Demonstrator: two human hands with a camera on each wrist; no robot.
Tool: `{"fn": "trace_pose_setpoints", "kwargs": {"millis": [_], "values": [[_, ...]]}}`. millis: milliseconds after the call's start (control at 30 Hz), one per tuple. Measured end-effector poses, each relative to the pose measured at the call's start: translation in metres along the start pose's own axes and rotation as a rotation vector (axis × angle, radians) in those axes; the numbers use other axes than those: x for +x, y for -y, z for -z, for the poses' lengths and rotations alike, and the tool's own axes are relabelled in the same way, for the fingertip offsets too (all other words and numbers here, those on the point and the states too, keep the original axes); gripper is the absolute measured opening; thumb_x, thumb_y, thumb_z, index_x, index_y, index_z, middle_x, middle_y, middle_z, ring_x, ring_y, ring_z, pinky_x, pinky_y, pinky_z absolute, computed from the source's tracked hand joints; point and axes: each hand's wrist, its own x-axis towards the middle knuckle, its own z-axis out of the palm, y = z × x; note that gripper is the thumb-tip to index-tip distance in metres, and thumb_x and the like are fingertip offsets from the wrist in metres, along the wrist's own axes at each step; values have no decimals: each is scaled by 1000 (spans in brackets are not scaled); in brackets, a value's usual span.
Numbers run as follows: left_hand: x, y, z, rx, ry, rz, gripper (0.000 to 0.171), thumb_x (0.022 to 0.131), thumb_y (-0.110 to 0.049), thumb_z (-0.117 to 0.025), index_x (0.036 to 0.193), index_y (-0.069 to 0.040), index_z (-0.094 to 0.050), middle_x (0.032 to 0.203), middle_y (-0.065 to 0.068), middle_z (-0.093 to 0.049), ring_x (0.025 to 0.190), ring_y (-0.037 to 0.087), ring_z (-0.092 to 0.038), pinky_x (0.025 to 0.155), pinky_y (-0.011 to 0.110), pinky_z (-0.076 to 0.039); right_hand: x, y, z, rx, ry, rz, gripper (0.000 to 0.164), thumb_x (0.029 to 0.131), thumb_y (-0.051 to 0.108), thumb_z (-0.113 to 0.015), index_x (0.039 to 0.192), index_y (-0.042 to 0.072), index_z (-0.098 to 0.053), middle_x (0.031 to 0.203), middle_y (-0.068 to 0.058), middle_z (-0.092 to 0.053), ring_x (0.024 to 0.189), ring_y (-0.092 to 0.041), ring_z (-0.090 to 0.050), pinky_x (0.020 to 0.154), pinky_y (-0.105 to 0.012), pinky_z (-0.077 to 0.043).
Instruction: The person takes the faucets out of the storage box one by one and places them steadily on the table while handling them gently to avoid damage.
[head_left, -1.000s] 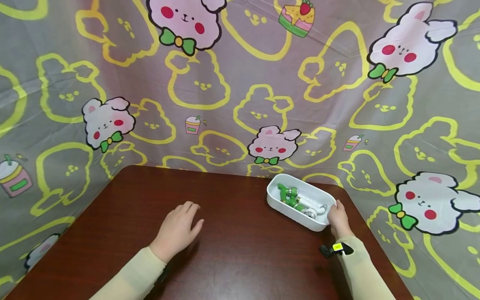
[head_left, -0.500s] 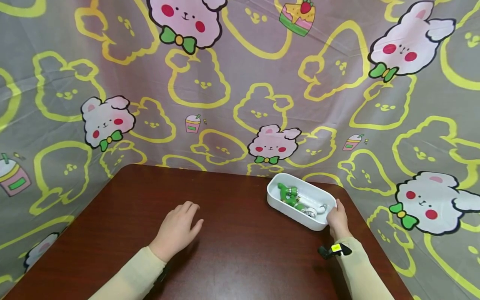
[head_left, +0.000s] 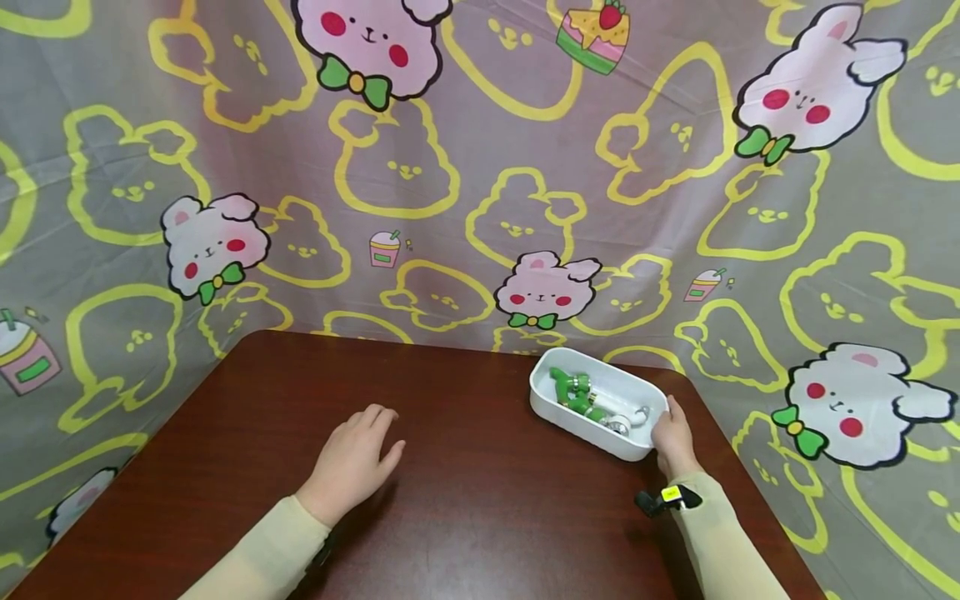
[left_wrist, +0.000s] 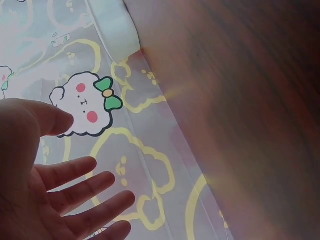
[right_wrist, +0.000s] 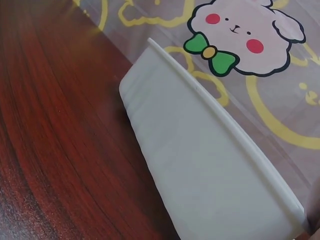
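Observation:
A white oblong plastic box (head_left: 585, 423) stands near the far right corner of the table. My right hand (head_left: 675, 435) grips its right end, thumb at the rim; the other fingers are mostly hidden by the box and hand. Inside lie green pieces (head_left: 579, 404) with metallic bands, and a white and silvery piece (head_left: 618, 425) with a curved end; their exact kind is unclear. The right wrist view shows the box's long outer wall (right_wrist: 195, 150) close above the wood. My left hand (head_left: 352, 458) is held over the table's middle left, fingers spread and relaxed in the left wrist view, holding nothing.
The dark red-brown wooden table (head_left: 465, 517) spreads under both hands. A printed cloth backdrop (head_left: 442, 217) with rabbit heads hangs along its far, left and right edges. The box stands close to the far edge.
In the head view the box and right hand sit a touch further left, while the backdrop shifts slightly too. Both hands keep their pose.

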Motion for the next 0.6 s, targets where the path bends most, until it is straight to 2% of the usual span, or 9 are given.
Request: {"fn": "trace_pose_setpoints", "kwargs": {"millis": [267,467,600], "values": [[3,3,-3,-50,1,4,39,93,-24,-77,123,-2,-65,116,12,-67,97,30,-68,81,48,-58,4,0,-1,-6,52,0,57,110,13,-11,164,1,2,170,-26,4,158,-44,-2,128,-53,-7],[9,5,-9,-145,52,45,45,96,-27,-74,132,-2,-61,128,14,-64,111,31,-68,90,48,-58,6,2,-4,-9,88,-12,57,110,11,-12,164,3,1,171,-26,3,158,-44,-2,128,-53,-9],[16,4,-11,-190,89,44,51,97,-33,-72,137,-4,-59,135,15,-61,120,32,-65,98,50,-55,7,3,-6,-5,90,-4,57,110,11,-13,164,2,0,170,-27,0,158,-44,-4,128,-52,-10]]}}
